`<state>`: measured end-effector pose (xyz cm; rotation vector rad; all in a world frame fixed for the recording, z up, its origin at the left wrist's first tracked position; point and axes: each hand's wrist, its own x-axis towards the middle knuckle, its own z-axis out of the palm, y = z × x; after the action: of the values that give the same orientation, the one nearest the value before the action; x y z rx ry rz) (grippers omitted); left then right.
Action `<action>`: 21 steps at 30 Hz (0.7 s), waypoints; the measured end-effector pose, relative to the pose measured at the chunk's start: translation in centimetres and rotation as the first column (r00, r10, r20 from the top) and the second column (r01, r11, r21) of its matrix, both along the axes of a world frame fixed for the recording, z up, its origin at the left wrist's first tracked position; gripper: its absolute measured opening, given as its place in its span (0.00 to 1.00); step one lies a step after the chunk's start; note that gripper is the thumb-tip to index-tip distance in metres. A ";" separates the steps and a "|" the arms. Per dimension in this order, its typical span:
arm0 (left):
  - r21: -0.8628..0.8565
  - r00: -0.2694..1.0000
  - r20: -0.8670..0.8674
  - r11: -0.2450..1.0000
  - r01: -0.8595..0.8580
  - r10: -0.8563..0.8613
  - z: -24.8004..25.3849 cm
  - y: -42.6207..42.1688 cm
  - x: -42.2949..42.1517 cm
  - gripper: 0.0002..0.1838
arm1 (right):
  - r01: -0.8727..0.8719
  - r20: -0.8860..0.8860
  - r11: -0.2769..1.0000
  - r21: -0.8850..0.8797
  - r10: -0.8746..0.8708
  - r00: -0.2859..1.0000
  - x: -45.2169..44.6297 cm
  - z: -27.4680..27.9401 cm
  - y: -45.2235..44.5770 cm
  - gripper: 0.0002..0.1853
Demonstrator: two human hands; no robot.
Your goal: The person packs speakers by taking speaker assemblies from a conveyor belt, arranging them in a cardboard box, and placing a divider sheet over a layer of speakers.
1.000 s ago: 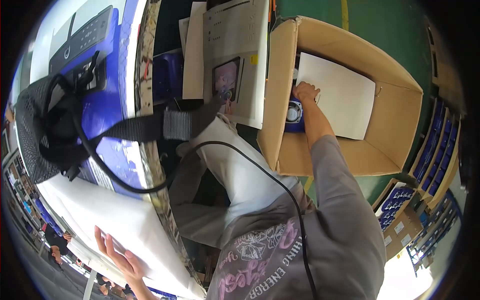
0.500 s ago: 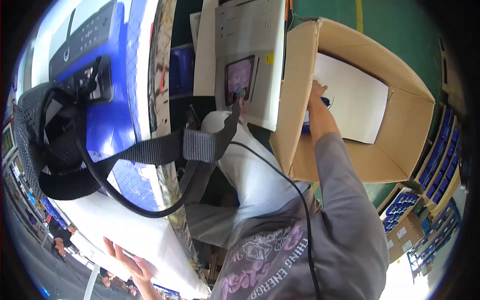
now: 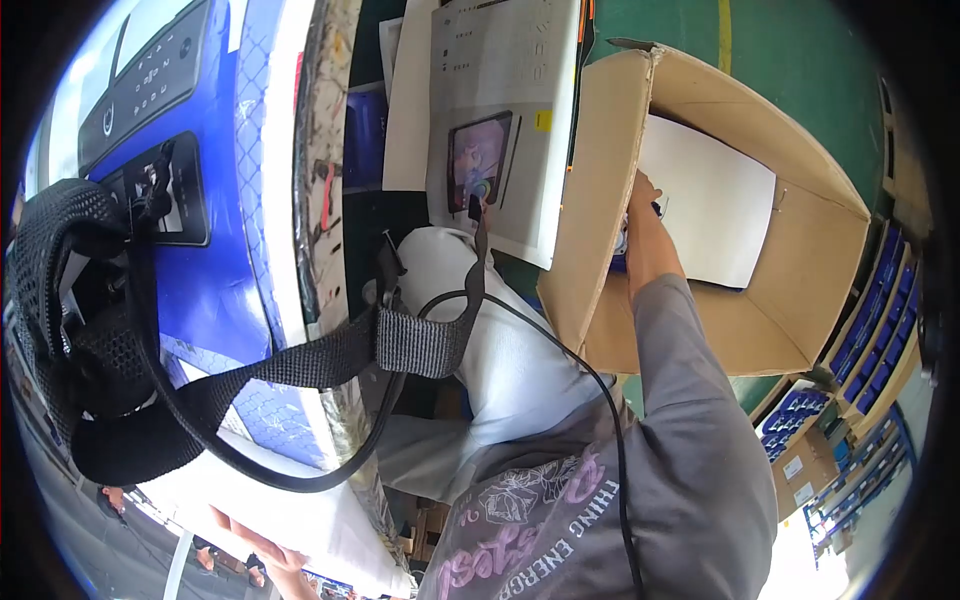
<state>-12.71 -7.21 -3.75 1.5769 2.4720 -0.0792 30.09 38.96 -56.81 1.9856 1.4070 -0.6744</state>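
My right hand (image 3: 643,195) reaches into an open cardboard box (image 3: 805,300) and is curled beside its left inner wall. Its fingertips are partly hidden, and something dark blue (image 3: 619,262) shows by the wrist; I cannot make out what the fingers hold. A white flat panel (image 3: 715,205) leans inside the box, right of the hand. At lower left my left hand (image 3: 262,550) has its fingers stretched out, lying along a white wrapped stack (image 3: 320,525) at the bench edge.
A black strap (image 3: 425,345) and cable (image 3: 612,420) hang across the view. On the bench (image 3: 335,150) lies a dark device (image 3: 185,190) on blue. A printed tablet carton (image 3: 500,110) stands beside the cardboard box. Racks of blue bins (image 3: 880,330) are at right.
My right hand has shifted slightly downward in the box, its fingers more curled. My left hand sits lower in view. The strap and bench have shifted as the camera moved.
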 end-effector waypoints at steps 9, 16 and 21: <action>0.005 1.000 -0.016 1.000 -0.008 0.008 -0.1 0.1 0.0 0.43 | 0.167 -0.168 0.957 -0.236 -0.210 0.963 3.7 -13.9 1.2 0.32; 0.021 0.998 -0.036 0.998 0.052 -0.051 -0.3 -0.5 -0.4 0.43 | 0.235 -0.650 0.963 -0.134 -0.264 0.712 6.5 -18.6 -0.3 0.24; 0.026 0.994 -0.060 0.995 0.092 -0.090 -0.3 -1.9 -1.3 0.43 | 0.036 -0.597 0.995 0.089 0.025 0.802 5.8 -12.3 -1.5 0.22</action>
<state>-13.98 -9.14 -4.03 1.7232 2.4549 -0.1062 35.93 37.49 -69.13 1.9291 1.8167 -1.3497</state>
